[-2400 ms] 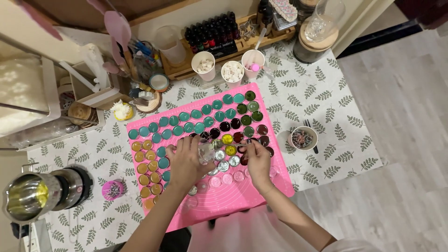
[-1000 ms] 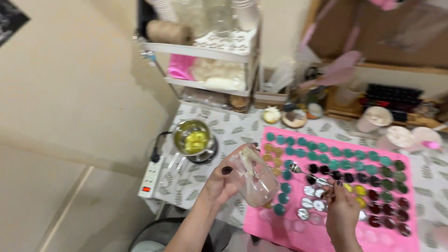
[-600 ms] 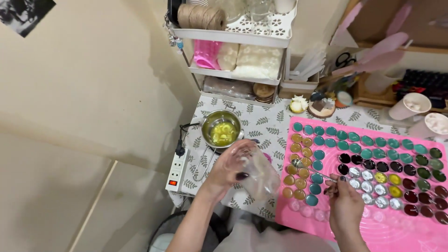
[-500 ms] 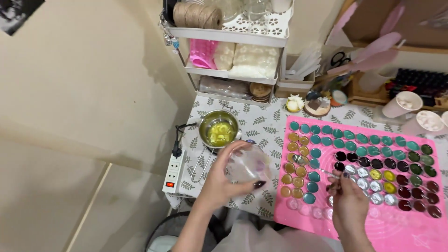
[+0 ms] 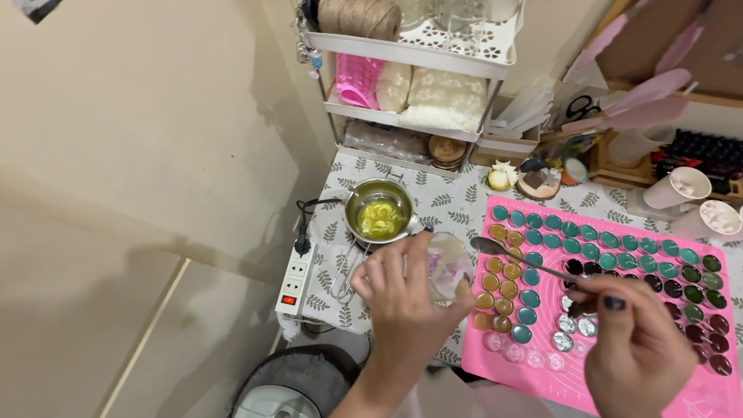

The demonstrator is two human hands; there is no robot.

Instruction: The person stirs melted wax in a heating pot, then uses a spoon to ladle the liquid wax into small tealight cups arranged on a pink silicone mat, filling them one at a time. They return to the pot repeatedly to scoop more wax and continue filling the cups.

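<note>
Left hand (image 5: 402,310) fingers wrap clear cup (image 5: 447,267), held just over table edge near pot (image 5: 379,217). Right hand (image 5: 635,348) pinches spoon (image 5: 518,259), bowl at cup rim. Cup contents unclear, maybe pale residue. Keep cup level, spoon steady above mat (image 5: 619,379).

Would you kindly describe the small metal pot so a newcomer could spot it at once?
Start at the pink mat and look to its left. The small metal pot sits on the leaf-patterned table cover, just beyond the left hand. Only it holds yellow liquid.
</note>
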